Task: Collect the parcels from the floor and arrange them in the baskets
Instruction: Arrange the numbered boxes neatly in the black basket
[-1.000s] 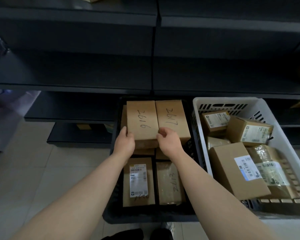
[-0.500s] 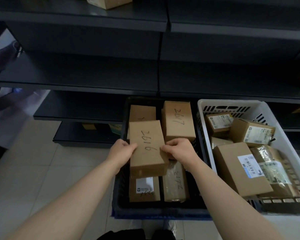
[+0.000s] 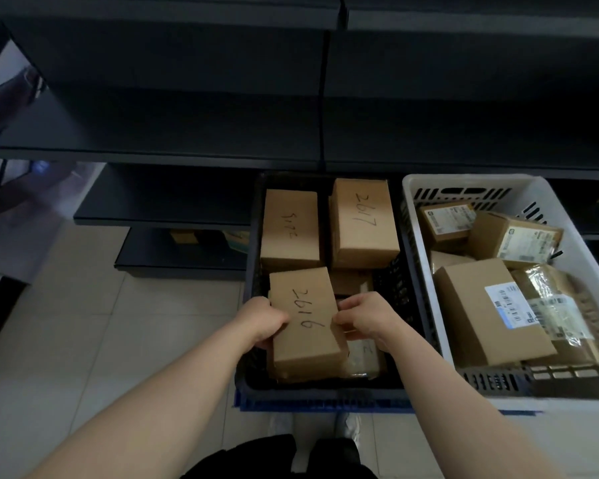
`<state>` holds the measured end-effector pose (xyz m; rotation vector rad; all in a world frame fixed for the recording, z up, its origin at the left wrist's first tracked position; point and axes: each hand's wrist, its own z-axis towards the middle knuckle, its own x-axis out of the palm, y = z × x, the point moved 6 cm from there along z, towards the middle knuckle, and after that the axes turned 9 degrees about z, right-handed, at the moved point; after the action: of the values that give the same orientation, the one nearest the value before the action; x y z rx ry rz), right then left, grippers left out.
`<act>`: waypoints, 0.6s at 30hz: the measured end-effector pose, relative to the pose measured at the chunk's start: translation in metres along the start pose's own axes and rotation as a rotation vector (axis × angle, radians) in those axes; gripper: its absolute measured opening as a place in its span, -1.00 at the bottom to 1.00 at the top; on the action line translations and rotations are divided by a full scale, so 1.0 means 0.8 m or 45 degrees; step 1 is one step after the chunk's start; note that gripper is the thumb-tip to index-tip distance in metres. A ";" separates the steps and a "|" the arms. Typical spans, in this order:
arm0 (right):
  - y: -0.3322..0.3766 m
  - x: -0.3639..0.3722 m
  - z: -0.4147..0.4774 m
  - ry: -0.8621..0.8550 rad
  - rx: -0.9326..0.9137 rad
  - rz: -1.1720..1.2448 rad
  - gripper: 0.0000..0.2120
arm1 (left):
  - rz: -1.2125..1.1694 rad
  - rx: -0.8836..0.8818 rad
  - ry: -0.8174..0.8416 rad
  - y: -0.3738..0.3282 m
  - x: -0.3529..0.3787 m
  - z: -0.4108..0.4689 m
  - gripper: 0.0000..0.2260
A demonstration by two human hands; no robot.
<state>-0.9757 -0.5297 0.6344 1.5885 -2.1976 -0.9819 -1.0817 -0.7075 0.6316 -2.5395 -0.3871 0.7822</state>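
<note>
Brown cardboard fills our grip: the 2616 box [image 3: 305, 323] sits between our left hand [image 3: 263, 323], fingers curled round its left edge, and our right hand [image 3: 367, 321], pinching its right edge. A second ago it lay in the black basket's [image 3: 322, 392] far row beside the 2617 box [image 3: 363, 223]. Now we hold it over the near row, and another numbered box [image 3: 289, 229] is uncovered behind. We judge it nearly placed.

Both hands grip box 2616 [image 3: 305, 321] by its long sides: left hand [image 3: 261, 321], right hand [image 3: 367, 321]. Box sits at near end of black basket [image 3: 412, 305], atop other parcels. Box 2617 [image 3: 363, 223] at far right corner. White basket [image 3: 426, 271] beside it, right, full of labelled parcels.
</note>
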 end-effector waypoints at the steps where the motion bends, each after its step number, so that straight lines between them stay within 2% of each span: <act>1: -0.007 0.003 0.007 -0.004 0.030 0.016 -0.71 | 0.046 0.004 -0.022 0.003 0.002 0.006 -0.87; 4: -0.028 0.011 0.028 -0.031 0.100 0.075 -0.71 | 0.123 -0.005 -0.061 0.013 0.014 0.020 -0.86; 8: -0.044 0.029 0.043 0.020 0.162 0.123 -0.79 | 0.096 -0.053 -0.004 0.025 0.036 0.032 -0.77; 14: -0.054 0.053 0.049 0.122 0.212 0.187 -0.69 | 0.133 -0.100 -0.036 0.031 0.035 0.038 -0.60; 18: -0.042 0.033 0.054 -0.030 0.086 0.189 -0.60 | 0.068 -0.097 -0.092 0.020 0.031 0.036 -0.64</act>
<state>-0.9845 -0.5438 0.5759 1.4232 -2.3494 -0.8961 -1.0767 -0.7022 0.5913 -2.6077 -0.3803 0.8969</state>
